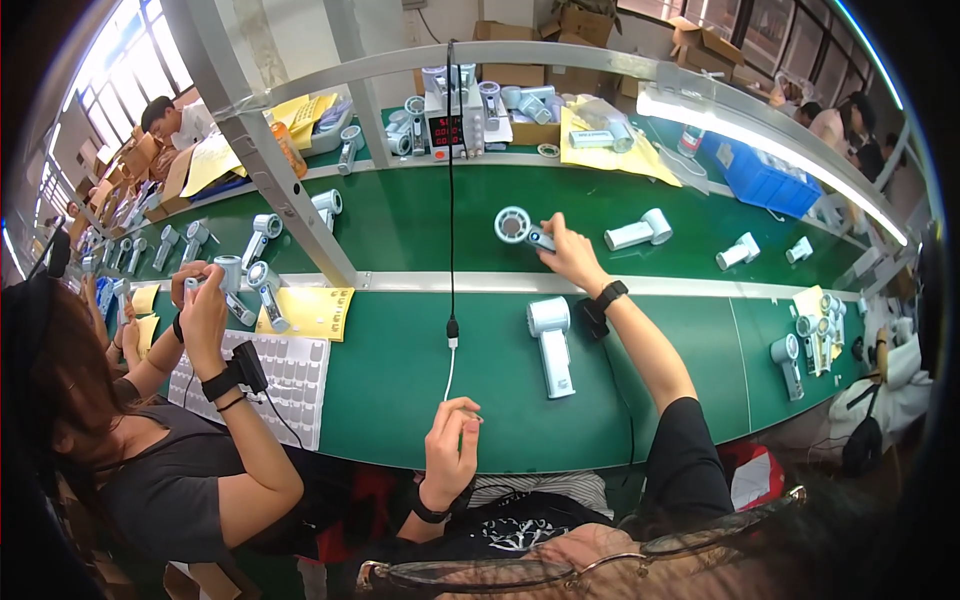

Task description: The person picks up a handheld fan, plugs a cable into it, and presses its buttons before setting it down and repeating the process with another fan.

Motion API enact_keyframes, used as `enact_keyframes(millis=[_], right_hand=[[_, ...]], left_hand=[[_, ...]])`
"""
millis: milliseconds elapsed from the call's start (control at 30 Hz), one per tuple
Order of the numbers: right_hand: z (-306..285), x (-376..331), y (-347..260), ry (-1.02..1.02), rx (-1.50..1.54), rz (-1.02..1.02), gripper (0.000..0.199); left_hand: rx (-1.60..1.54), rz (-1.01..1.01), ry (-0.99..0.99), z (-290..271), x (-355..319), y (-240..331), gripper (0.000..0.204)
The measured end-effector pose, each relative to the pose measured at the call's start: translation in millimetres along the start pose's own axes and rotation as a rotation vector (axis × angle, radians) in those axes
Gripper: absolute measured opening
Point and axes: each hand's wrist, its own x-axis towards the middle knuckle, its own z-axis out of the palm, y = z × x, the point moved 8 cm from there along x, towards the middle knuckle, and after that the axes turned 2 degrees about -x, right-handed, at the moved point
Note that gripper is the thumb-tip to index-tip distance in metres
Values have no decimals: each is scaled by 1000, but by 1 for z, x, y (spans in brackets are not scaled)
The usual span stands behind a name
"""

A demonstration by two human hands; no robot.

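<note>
My right hand [572, 252] is closed around the handle of a small light-blue handheld fan [513, 225], held over the far green surface with its round grille up. My left hand [452, 450] is near the front edge, fingers curled at the lower end of a white charging cable [450, 370]. That cable hangs from a black cord [452, 200]; its plug is hidden at the fingers. Between my arms, another light-blue handheld fan [553, 350] lies on the green bench, head away from me. A black object [593, 318] with a cord sits beside it, near my right wrist.
A metal rail [420, 283] crosses the bench. Several fans, including one fan [640, 232], lie beyond it. A power supply [450, 130] and a blue bin [765, 175] stand farther back. At left, a co-worker [180, 450] handles a fan beside a white tray [290, 380].
</note>
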Motion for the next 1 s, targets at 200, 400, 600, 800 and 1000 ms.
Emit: enact_keyframes(millis=[200, 400, 600, 800, 1000], right_hand=[[-48, -83, -26, 84, 713, 80, 48], [-30, -178, -99, 9, 1613, 95, 59], [-16, -218, -121, 121, 1887, 33, 53], [-2, -227, -120, 194, 1931, 86, 60], [6, -228, -125, 219, 2015, 102, 60]], left_hand=[[-114, 33, -110, 26, 7, 20, 16], [-116, 126, -201, 67, 14, 40, 10], [-160, 101, -278, 91, 3, 48, 6], [-130, 167, -166, 87, -3, 57, 6], [-39, 198, -99, 80, -3, 61, 6]])
